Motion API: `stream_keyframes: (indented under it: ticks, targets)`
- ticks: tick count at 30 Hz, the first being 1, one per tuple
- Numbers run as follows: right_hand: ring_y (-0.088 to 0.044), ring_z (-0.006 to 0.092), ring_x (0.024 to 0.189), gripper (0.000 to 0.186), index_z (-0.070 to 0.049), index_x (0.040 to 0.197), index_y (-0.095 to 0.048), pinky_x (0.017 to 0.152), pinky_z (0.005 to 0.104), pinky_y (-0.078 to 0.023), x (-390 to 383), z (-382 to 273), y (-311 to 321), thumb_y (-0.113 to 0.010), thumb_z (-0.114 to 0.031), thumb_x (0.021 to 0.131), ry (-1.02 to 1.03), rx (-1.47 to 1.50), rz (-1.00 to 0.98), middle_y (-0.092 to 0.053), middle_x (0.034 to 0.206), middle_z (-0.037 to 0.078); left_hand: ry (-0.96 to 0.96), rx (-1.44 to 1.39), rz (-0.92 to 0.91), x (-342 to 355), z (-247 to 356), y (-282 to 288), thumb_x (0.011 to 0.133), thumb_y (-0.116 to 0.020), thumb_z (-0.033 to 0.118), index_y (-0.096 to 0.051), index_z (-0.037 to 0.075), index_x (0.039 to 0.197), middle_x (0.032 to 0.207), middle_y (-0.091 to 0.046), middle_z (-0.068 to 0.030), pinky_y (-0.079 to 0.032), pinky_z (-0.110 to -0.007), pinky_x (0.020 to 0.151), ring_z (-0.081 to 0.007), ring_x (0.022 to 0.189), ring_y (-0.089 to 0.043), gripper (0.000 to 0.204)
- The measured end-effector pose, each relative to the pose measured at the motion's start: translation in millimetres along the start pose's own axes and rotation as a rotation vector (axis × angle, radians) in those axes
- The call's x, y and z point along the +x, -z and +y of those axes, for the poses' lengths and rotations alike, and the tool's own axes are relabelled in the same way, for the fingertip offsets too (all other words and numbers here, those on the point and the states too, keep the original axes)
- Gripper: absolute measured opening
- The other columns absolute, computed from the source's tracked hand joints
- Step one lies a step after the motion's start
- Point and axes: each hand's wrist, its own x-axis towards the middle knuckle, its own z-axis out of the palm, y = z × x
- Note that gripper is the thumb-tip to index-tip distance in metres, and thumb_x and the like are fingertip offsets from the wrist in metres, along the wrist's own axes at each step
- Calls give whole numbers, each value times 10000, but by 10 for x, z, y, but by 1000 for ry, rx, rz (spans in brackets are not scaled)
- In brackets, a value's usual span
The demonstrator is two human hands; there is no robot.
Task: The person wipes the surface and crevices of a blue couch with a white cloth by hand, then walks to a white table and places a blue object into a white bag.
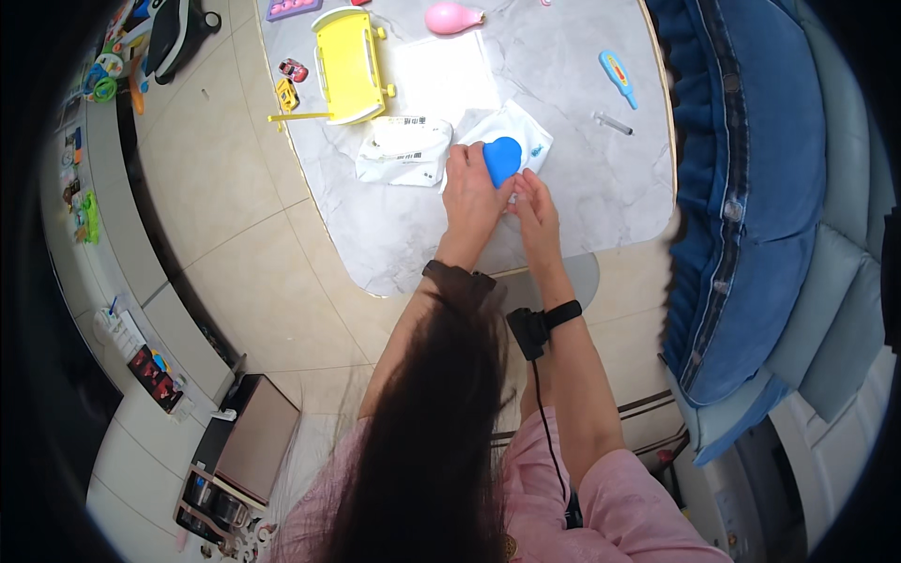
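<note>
My left hand (pixel 469 194) is closed on a flat blue piece with a rounded, heart-like outline (pixel 504 158), its fingers along the left edge. Close by on the right, my right hand (pixel 538 208) has its fingers drawn together at the lower edge of the blue piece; what they pinch, if anything, is hidden. Beneath and behind both hands lies a white packet (pixel 535 133) with a small blue-green print. A white soft pack of tissues or wipes (pixel 405 150) sits just left of my left hand.
On the marbled table (pixel 601 188) stand a yellow toy bed (pixel 351 66), two toy cars (pixel 287 93), a white sheet (pixel 446 73) and a pink bulb (pixel 452 18). Farther right lie a toy thermometer (pixel 618 79) and a syringe (pixel 613 123). A blue sofa (pixel 751 188) borders the right side.
</note>
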Motion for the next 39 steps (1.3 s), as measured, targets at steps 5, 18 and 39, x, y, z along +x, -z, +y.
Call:
stream_keyframes:
  ticks: [5,18,39]
  targets:
    - [-545,231,1113,381,14,1312,-478,896,312,-473,110,152,-1,-502,-52,937,155,-253,28,-512,1243,173,-94,-187,78,87,-178,102,793,-700,237,-638,-39,1078,964,-606,-150,-504,-333,799,-256,901,-609,402]
    - [-540,297,894,435,-74,1171,-607,753,386,-478,-54,-146,-262,-731,-39,755,329,-1052,89,-492,1000,145,272,-338,-122,-542,-649,353,912,-570,180,-679,-20,929,532,-515,-35,-374,-291,469,-76,501,-419,228]
    - [-563,285,938,380,-40,1155,-531,718,358,-522,-516,354,-767,-660,-66,798,410,-1280,-66,-509,1041,124,241,42,-46,-744,-931,858,841,-634,176,-629,69,956,843,-615,-166,-477,-445,680,-369,774,-598,157]
